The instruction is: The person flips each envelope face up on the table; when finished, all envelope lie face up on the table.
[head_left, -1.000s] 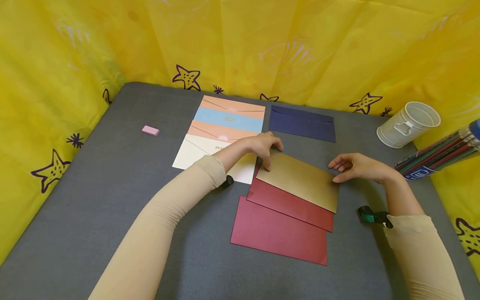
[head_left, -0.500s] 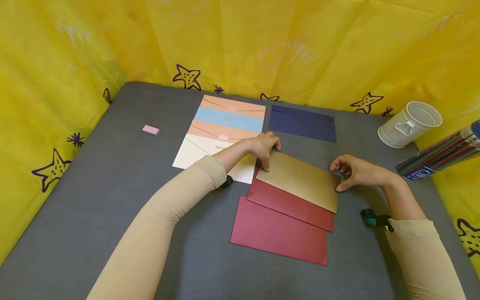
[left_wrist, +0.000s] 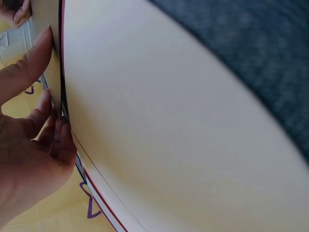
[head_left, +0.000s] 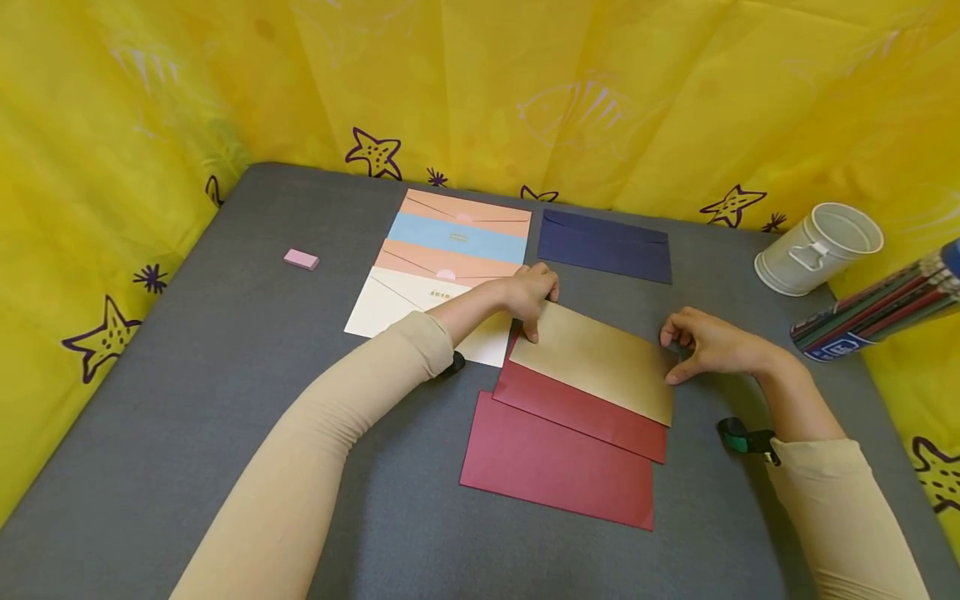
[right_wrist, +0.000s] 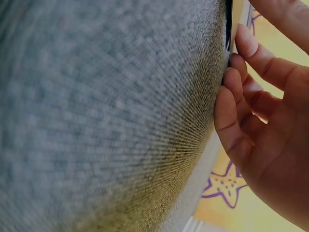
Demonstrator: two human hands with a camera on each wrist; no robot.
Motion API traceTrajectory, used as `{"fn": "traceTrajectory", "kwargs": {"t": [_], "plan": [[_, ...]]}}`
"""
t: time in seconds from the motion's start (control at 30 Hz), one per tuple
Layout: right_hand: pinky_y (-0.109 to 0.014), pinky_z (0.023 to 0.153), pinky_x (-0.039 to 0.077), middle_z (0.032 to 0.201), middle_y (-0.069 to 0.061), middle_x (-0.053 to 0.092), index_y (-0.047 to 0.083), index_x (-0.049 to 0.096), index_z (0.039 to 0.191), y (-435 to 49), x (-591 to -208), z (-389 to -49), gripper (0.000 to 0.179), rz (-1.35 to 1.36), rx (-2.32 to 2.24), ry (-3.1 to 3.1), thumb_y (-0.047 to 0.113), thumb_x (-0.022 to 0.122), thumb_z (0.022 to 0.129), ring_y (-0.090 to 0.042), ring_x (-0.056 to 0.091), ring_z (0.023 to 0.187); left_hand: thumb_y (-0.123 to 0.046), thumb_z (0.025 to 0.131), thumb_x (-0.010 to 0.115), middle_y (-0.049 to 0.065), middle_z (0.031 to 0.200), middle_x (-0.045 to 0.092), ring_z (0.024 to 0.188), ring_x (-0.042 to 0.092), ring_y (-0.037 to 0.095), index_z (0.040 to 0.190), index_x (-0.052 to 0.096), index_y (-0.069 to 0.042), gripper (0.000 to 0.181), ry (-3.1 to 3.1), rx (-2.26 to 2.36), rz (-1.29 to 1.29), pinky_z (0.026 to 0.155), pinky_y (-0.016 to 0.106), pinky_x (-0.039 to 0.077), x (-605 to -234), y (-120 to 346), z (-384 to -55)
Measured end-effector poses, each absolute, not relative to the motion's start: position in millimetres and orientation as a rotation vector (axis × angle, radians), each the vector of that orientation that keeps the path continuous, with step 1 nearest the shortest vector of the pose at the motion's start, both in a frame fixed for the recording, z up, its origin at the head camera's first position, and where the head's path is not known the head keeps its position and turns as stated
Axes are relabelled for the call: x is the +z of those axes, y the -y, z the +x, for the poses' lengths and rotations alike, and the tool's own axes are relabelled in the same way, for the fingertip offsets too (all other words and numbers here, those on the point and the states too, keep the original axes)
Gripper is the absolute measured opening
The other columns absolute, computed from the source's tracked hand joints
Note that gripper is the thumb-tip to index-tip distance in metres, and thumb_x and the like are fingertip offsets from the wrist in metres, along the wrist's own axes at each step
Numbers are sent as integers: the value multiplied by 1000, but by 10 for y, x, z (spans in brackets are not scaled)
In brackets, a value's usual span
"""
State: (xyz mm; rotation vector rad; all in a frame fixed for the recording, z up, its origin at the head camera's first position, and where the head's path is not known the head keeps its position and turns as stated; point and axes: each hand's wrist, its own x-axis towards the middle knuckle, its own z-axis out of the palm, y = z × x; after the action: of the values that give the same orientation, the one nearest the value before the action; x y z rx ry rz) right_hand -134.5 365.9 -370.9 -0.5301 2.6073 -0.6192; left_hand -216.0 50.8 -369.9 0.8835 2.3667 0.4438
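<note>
Gold marks (head_left: 442, 293) on the cream envelope (head_left: 393, 304) and white characters on the pencil tube's (head_left: 877, 304) blue label (head_left: 838, 346) are too small to read. The smooth, oblong gold envelope (head_left: 596, 362) overlaps a red envelope (head_left: 577, 410) on woven-looking grey tabletop (head_left: 247, 400). The left hand (head_left: 528, 293) rests its thumb on its left end, pinching or not cannot be told; the right hand (head_left: 711, 340), thumb and fingers apart, touches its right edge

Two hands (head_left: 525, 296) (head_left: 716, 342) are seen at one gray surface (head_left: 225, 400) bearing eight envelopes: two peach envelopes (head_left: 420, 262), one blue envelope (head_left: 487, 239), one cream envelope (head_left: 390, 304), one navy envelope (head_left: 603, 247), one gold envelope (head_left: 596, 362) and two red envelopes (head_left: 555, 467). Also present: one pink block (head_left: 301, 259) at left, one white cup (head_left: 795, 250) and one bundle of pencils (head_left: 877, 308) at right.
</note>
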Motion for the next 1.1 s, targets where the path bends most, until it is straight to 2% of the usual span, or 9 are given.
{"fn": "traceTrajectory", "kwargs": {"t": [0.2, 0.4, 0.53, 0.63, 0.77, 0.8, 0.93, 1.03, 1.1], "plan": [[-21, 73, 42, 90, -6, 52, 6, 58, 91, -3698, -3716, -1377, 42, -459, -722, -2577, 21, 90, 69, -12, 48, 83, -14, 71, 89, 9, 138, 38, 114, 33, 24, 121, 47, -9, 66, -2376, 424, 878, 96, 29, 35, -3681, -513, -2156], [-22, 64, 41, 78, 1, 52, 1, 54, 94, -3780, -3722, -1389, 38, -334, -923, -2504, 12, 84, 75, -8, 50, 72, -12, 74, 86, 13, 131, 46, 112, 39, 24, 122, 49, -4, 60, -2346, 527, 880, 96, 31, 40, -3669, -496, -2194], [-22, 64, 53, 71, 5, 56, -2, 45, 101, -3812, -3704, -1386, 36, -234, -1107, -2396, 6, 76, 84, -9, 60, 67, -7, 77, 83, 14, 127, 53, 106, 45, 21, 120, 50, -1, 54, -2297, 699, 826, 93, 31, 44, -3664, -459, -2224], [-29, 66, 61, 71, 4, 61, -1, 39, 106, -3838, -3695, -1389, 33, -181, -1215, -2322, 4, 67, 91, -14, 67, 68, -5, 80, 79, 12, 123, 52, 100, 46, 19, 120, 50, -1, 50, -2243, 850, 741, 87, 30, 45, -3645, -418, -2241], [-29, 66, 62, 74, 5, 63, 2, 37, 109, -3887, -3671, -1394, 28, -144, -1317, -2304, 5, 61, 95, -15, 69, 67, -3, 85, 75, 7, 101, 51, 85, 58, 16, 121, 50, -1, 44, -2130, 1092, 594, 79, 26, 52, -3625, -379, -2266], [-28, 66, 61, 75, 5, 63, 3, 37, 110, -3903, -3662, -1395, 27, -137, -1341, -2306, 5, 61, 96, -15, 68, 67, -4, 86, 74, 5, 95, 51, 80, 59, 15, 119, 51, -2, 41, -2103, 1148, 551, 77, 26, 54, -3623, -370, -2273], [-26, 64, 61, 75, 5, 64, 6, 40, 109, -3960, -3645, -1412, 23, -91, -1568, -2239, 1, 59, 96, -12, 67, 66, -13, 92, 69, 2, 73, 51, 67, 56, 14, 95, 49, -8, 20, -2025, 1314, 423, 71, 25, 55, -3619, -331, -2295], [-24, 61, 60, 77, 3, 67, 7, 42, 108, -3977, -3652, -1429, 24, -61, -1789, -2129, -5, 58, 95, -10, 66, 66, -16, 95, 65, 1, 75, 55, 66, 55, 13, 87, 48, -8, 20, -1975, 1386, 364, 70, 25, 54, -3629, -295, -2304], [-23, 60, 59, 79, 3, 69, 6, 41, 109, -3975, -3659, -1437, 25, -36, -1903, -2071, -6, 57, 94, -9, 66, 66, -15, 96, 63, 1, 82, 58, 69, 58, 12, 93, 55, -8, 12, -1956, 1416, 340, 71, 24, 56, -3633, -279, -2303]]}}
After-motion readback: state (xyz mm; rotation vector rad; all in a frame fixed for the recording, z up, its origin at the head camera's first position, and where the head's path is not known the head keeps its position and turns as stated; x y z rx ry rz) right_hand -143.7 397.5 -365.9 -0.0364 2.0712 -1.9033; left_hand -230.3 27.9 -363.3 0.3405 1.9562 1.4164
